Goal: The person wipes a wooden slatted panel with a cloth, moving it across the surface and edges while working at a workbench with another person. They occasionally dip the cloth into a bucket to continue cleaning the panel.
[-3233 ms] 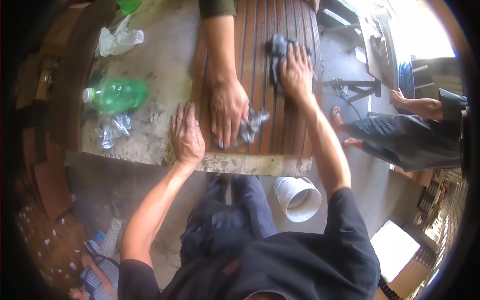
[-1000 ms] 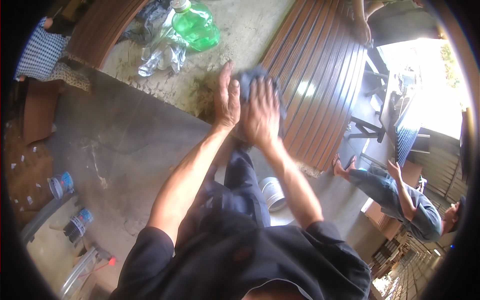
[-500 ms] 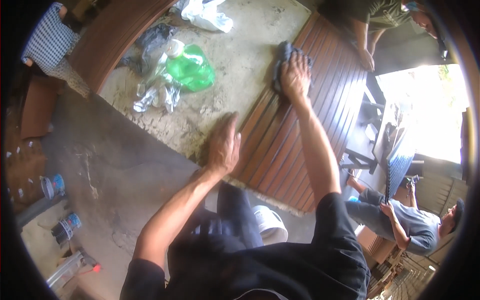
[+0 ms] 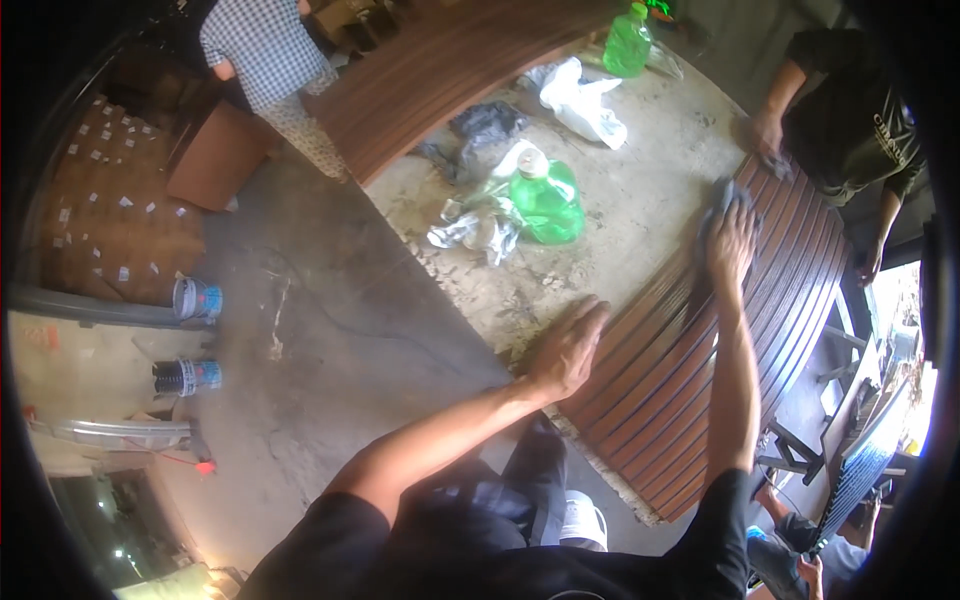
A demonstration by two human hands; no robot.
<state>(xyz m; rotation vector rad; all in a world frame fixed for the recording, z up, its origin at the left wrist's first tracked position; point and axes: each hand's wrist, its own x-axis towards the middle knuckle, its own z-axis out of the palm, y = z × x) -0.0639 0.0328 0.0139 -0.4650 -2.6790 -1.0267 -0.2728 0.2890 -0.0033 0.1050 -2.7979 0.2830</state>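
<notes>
My right hand (image 4: 733, 248) is spread over a dark grey cloth (image 4: 716, 205), pressing it on a brown slatted wooden panel (image 4: 665, 395). The cloth lies near the panel's far left edge. My left hand (image 4: 572, 352) is open, its fingers straight and close together, at the panel's near left edge; it holds nothing. Left of the panel, on the stained pale tabletop (image 4: 640, 200), stands a jug of green liquid (image 4: 548, 205) beside crumpled clear plastic (image 4: 478, 228).
Farther back are a white plastic bag (image 4: 585, 105), a dark bag (image 4: 487, 128) and a second green bottle (image 4: 628, 42). A co-worker's hand (image 4: 770, 140) works at the panel's far end. Another person (image 4: 265, 55) stands far left. Buckets (image 4: 198, 298) line the left floor.
My view has swung left, so the scene sits farther right. The second green bottle has come into view. My right hand stays on the cloth. The co-worker's hand is now at the panel's far end.
</notes>
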